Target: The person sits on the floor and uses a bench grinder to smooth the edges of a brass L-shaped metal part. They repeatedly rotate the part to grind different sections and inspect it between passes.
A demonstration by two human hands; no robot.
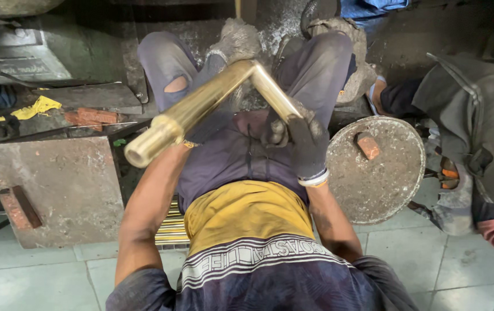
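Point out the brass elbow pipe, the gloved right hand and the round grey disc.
brass elbow pipe (201,103), head view, long arm.
right hand (304,144), head view, glove back.
round grey disc (385,184), head view, bare face.

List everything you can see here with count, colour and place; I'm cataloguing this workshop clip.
brass pipe: one, gold, bent at an angle, held above the lap
round slab: one, grey, floor at right
brick piece: one, reddish, on the round slab
square slab: one, grey, floor at left
brick bar: one, reddish, on the square slab
yellow rag: one, yellow, upper left floor
brass rods: several, gold, under the left arm
floor tiles: pale grey, bottom
other person: one, dark clothes, right edge
left hand: hidden behind the pipe's near end
right hand: dark glove, gripping the pipe's other leg
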